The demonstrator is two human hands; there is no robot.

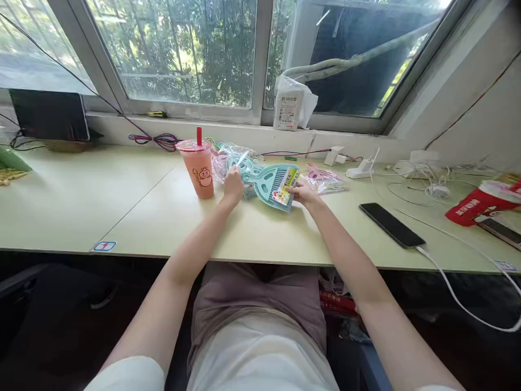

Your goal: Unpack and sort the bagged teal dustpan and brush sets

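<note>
A light-blue mini dustpan [266, 183] with a matching brush [280, 176] set in it is held over the table, tilted, its handle pointing left. A colourful printed label [288, 184] lies across the bristles. My right hand [303, 193] grips the dustpan's right edge, thumb on the label. My left hand [233, 185] is closed beside the dustpan's handle end, and a slim white stick-like thing [243, 158] sticks up out of it; its kind is unclear. Behind my left hand lie several clear-wrapped pink and blue sets [222, 160]. Another wrapped pink set [323, 178] lies beyond my right hand.
A lidded drink cup [198, 171] with a red straw stands left of my left hand. On the right are a charging phone [391, 225], white cables [435, 182] and a red package [480, 205]. A window and sill run behind the table [142, 217].
</note>
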